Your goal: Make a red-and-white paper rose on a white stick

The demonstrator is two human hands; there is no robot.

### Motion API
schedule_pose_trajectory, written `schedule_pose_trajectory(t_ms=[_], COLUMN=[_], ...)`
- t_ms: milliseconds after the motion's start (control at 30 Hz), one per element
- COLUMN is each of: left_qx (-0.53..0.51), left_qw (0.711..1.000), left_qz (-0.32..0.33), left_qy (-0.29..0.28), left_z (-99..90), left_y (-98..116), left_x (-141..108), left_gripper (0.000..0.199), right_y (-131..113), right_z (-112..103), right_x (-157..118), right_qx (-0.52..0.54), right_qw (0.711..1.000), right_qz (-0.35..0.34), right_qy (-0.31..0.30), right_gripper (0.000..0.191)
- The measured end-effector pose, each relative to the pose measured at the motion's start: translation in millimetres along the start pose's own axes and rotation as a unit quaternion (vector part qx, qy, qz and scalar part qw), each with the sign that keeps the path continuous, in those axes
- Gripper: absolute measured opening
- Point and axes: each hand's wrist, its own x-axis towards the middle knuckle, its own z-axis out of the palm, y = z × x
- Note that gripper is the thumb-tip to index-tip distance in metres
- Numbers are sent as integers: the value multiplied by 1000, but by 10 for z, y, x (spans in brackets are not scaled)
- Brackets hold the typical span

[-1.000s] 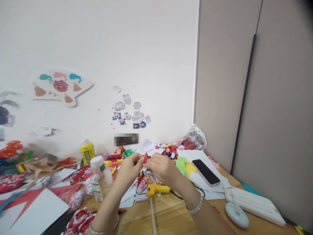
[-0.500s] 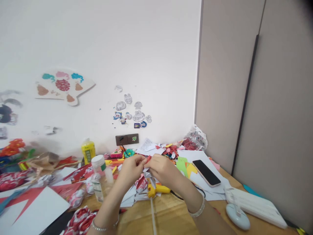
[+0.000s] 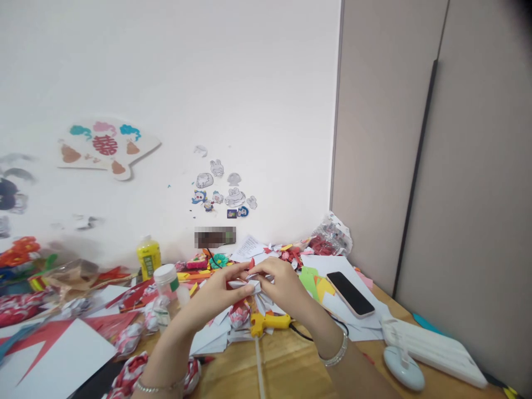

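Note:
Folded white paper with a small red tip is between my two hands, above the middle of the table. My left hand grips the paper from the left, thumb below and fingers above. My right hand pinches it from the right, near the red tip. Just below them lies a yellow glue gun with a pale stick reaching toward the front edge. White paper pieces and a red-and-white crumpled piece lie beneath my hands.
A yellow bottle and a white-capped clear jar stand left. At the right are a phone on paper, a white keyboard and a mouse-like device. Large red and white sheets lie front left.
My left hand has turned and spread wider around the folded paper, its thumb now showing below. More of the white paper shows between my hands. My right hand has shifted slightly.

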Motion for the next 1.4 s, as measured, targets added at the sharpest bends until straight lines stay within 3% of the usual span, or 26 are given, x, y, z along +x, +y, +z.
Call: schedule_pose_trajectory(t_ms=[133, 267, 500, 600, 800, 967, 1033, 1100, 1233, 1300, 1400], left_qx=[-1, -18, -94, -82, -85, -121, -124, -125, -128, -145, -177], left_qw=[1000, 999, 995, 995, 993, 989, 987, 984, 975, 968, 959], left_qz=[17, 29, 31, 40, 52, 53, 63, 74, 95, 111, 125], left_qy=[14, -11, 1, 30, 63, 65, 77, 102, 157, 174, 180], left_z=[19, -15, 27, 70, 101, 128, 135, 137, 157, 182, 217], left_y=[7, 20, -63, -95, -117, -84, -37, 24, 116, 117, 78], left_x=[14, -39, 13, 72, 120, 95, 64, 32, 4, 20, 58], left_gripper=[60, 51, 32, 34, 37, 38, 37, 35, 33, 33, 32], right_y=[-1, -3, 41, 68, 98, 75, 50, 29, 51, 87, 125], right_z=[-42, -92, -49, -6, 26, -54, -120, -188, -261, -256, -229], right_x=[7, 12, -13, -29, -25, -19, -14, -6, 9, 11, 14], right_qx=[16, 32, -19, -45, -84, -63, -41, -21, 57, 113, 166], right_qw=[998, 993, 991, 991, 972, 968, 972, 984, 995, 986, 971], right_qz=[-58, -107, -116, -108, -211, -232, -216, -172, 25, 113, 172], right_qy=[-24, -46, -67, -60, -54, -73, -76, -41, 81, 51, -16], right_gripper=[27, 25, 25, 26, 26, 30, 29, 26, 25, 23, 22])
